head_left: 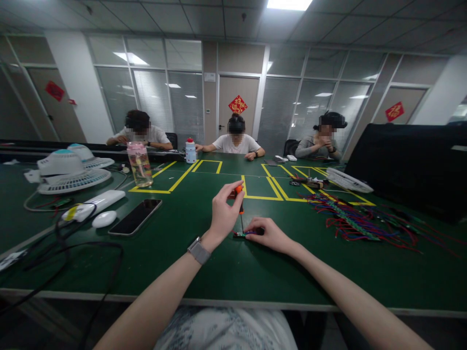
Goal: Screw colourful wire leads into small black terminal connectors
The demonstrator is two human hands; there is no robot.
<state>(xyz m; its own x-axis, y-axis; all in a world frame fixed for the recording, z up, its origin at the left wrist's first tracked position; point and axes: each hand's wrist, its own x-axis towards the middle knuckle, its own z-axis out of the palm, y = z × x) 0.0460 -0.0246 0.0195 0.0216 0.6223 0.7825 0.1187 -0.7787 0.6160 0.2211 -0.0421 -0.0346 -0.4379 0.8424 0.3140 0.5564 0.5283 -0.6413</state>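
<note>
My left hand (225,208) is closed around the orange-and-black handle of a screwdriver (241,221), held upright. The screwdriver's thin shaft points down to a small green circuit board (239,235) lying on the table. Low beside it, my right hand (268,234) pinches the right end of the board, where red and blue wires show. The fingers partly cover that end of the board. Whether the screwdriver tip sits in a screw is too small to tell.
On the green table (219,282), a pile of wired circuit boards (346,221) lies right, near a black monitor (404,170). Left are a phone (136,217), a white case (104,219), a bottle (139,165), white fans (69,170) and black cables (65,243). Three people sit opposite.
</note>
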